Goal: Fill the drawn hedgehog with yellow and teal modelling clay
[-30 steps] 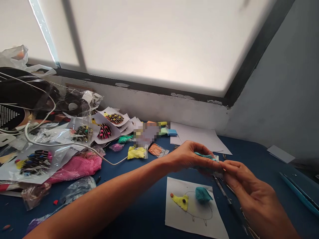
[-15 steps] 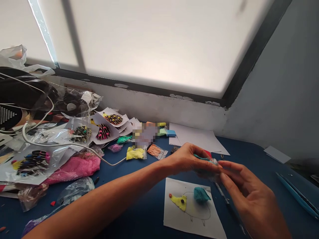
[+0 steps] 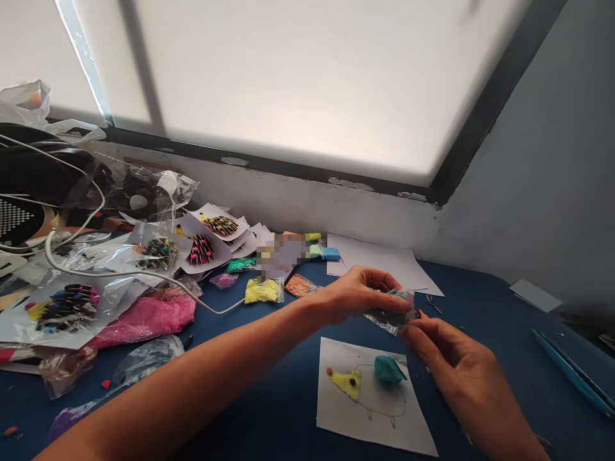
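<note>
Now | left hand (image 3: 358,296) and right hand (image 3: 454,360): pinching clear bag (image 3: 408,310) | inside: teal clay (image 3: 396,293)

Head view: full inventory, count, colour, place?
Packet: 1, clear-teal, between hands
Drawing: 1, white, below hands
Lump: 1, teal, on drawing
Animal head: 1, yellow, on drawing
Small packets: 5+, mixed, far middle
Bag: 1, pink, left
Spiky animals: 4+, dark, left
Cable: 1, white, left
Paper: 2+, white, by wall
Card: 1+, white, right
Long object: 1, blue, right
Table: 1, blue, underneath
Window: 1, white, back
Wall: 1, grey, back
Left clutter: uncountable, mixed
Left hand: 1, holding packet
Right hand: 1, at packet
</note>
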A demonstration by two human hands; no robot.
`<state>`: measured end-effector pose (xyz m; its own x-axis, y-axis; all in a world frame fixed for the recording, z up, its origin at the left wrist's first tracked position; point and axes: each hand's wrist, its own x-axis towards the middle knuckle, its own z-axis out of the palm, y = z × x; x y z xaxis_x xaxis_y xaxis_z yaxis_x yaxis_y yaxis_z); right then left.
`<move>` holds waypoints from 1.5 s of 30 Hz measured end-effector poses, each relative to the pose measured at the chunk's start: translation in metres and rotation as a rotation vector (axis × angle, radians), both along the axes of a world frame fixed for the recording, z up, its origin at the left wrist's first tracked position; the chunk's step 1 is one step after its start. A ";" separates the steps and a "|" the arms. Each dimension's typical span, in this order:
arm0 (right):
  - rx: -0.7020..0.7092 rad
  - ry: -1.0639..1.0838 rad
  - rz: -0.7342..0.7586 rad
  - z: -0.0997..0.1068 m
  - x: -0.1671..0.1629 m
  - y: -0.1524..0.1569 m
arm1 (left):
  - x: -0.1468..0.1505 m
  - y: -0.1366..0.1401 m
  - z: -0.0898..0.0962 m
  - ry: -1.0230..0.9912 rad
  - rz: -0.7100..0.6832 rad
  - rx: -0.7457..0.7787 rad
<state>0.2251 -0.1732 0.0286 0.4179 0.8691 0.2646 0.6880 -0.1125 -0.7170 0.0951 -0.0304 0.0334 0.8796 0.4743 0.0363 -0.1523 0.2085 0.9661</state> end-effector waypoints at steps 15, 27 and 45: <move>-0.018 -0.089 0.093 -0.007 -0.010 0.002 | -0.018 0.009 -0.018 0.075 -0.237 0.147; -0.075 -0.037 0.154 -0.013 -0.004 0.003 | -0.021 0.015 -0.021 0.096 -0.271 0.044; -0.118 0.185 0.122 -0.012 0.007 0.005 | -0.018 0.017 -0.024 0.024 -0.099 -0.021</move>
<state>0.2317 -0.1684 0.0163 0.3403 0.9363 0.0874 0.5600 -0.1271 -0.8187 0.0775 -0.0129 0.0090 0.9226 0.3857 0.0058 -0.1070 0.2413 0.9645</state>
